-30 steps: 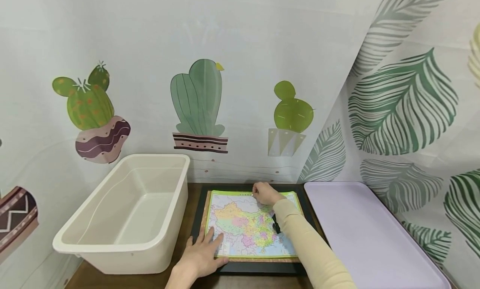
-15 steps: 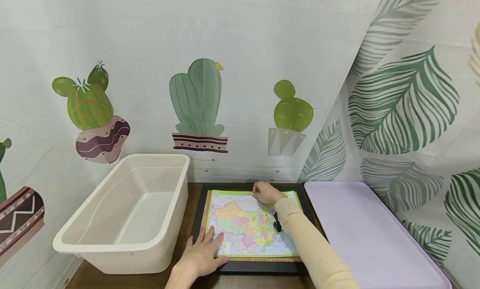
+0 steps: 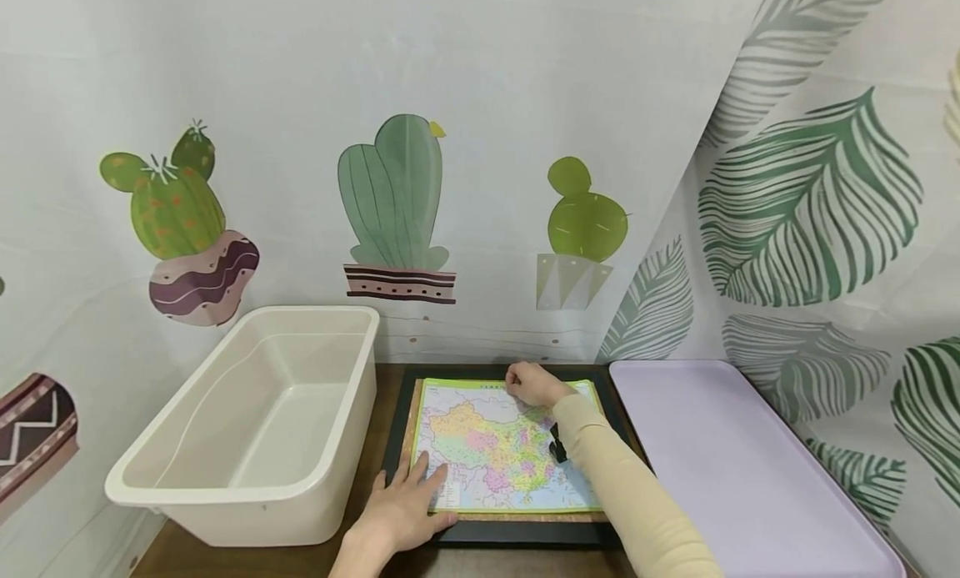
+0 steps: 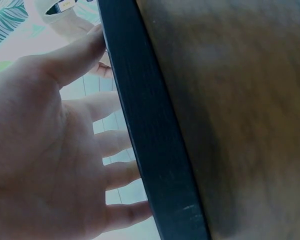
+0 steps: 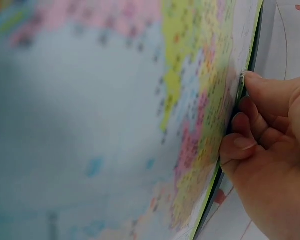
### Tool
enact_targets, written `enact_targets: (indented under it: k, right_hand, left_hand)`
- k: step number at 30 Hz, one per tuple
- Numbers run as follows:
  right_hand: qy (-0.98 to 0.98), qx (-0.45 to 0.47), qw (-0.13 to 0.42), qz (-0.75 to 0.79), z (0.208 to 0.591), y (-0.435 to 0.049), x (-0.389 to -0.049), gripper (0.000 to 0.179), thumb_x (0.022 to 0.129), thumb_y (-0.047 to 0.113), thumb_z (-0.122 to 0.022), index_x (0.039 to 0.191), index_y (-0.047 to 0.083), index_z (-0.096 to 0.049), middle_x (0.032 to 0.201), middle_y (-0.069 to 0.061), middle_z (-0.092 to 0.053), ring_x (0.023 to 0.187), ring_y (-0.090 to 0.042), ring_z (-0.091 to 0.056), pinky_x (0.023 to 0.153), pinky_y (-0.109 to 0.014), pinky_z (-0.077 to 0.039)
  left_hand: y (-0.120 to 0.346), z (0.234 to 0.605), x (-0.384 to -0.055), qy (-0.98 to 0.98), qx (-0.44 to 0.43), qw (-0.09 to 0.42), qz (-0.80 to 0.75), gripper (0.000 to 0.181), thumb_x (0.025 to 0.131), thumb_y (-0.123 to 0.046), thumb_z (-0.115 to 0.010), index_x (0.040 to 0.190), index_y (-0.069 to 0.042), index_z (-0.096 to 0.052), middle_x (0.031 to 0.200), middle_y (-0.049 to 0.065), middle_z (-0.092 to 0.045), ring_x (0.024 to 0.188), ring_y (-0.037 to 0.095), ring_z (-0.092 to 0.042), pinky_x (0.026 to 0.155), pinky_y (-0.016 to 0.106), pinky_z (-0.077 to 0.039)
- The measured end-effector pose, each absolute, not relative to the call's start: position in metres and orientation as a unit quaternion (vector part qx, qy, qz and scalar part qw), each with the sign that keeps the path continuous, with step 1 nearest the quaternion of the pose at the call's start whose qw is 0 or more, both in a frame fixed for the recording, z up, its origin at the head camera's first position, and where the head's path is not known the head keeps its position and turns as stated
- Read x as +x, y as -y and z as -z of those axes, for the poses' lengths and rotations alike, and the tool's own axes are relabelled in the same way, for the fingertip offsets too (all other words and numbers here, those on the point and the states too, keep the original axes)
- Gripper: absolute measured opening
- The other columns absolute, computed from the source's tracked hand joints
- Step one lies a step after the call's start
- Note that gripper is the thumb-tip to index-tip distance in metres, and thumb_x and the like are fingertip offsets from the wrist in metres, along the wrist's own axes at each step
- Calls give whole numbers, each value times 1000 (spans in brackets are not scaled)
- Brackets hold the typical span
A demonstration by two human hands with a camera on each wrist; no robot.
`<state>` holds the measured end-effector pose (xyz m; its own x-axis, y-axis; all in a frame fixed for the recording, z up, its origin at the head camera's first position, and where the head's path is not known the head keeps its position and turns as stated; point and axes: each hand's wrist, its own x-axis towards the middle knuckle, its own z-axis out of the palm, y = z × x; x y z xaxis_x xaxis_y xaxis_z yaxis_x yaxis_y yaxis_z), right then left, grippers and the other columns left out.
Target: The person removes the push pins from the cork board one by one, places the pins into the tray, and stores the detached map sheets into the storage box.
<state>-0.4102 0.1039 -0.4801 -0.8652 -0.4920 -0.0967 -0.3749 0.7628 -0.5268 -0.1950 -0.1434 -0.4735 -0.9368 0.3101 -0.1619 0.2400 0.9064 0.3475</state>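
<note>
A coloured map sheet (image 3: 487, 453) with a green border lies on a dark-framed board (image 3: 517, 534) whose brown surface shows along the sides. My left hand (image 3: 401, 507) rests on the board's front left corner with fingers spread, their tips over the map's edge. In the left wrist view its palm faces the dark frame (image 4: 150, 125). At the map's top edge is my right hand (image 3: 534, 384), fingers curled, thumb tip right at the green border in the right wrist view. I cannot tell whether anything sits between that thumb and the fingers (image 5: 240, 145).
To the left stands a deep cream tub (image 3: 240, 492). A lilac tray (image 3: 720, 453) lies on the right. Brown tabletop (image 3: 225, 557) shows in front, and a printed curtain (image 3: 495, 186) hangs close behind the board. A black strap device (image 3: 557, 444) sits at the right wrist.
The right wrist and forearm have shifted slightly rightward, while the fingers stay at the map's top edge. My left hand has kept its place.
</note>
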Motion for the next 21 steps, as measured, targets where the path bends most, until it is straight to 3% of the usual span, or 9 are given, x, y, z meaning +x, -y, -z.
enact_targets:
  k: [11,21]
  right_hand:
    - [-920,-266,90,274,477,-116,-407,14,103,11,-51,96,11,-63,81,-1,-58,61,-14,-49,57,-32,-44]
    - [-909,-318,44,266,457,-126,-392,15,103,11,-51,95,5,-62,77,-2,-54,62,-12,-43,63,-33,-41]
  left_hand:
    - [143,473,-194,-972,141,102,-161,75,89,-58,-61,147,-13,-46,154,21,-31,142,48,-18,102,75,-19]
    - [143,469,-193,-971,140,100,-163,75,89,-57,-61,147,-13,-46,154,21,-31,142,48,-19,101,75,-19]
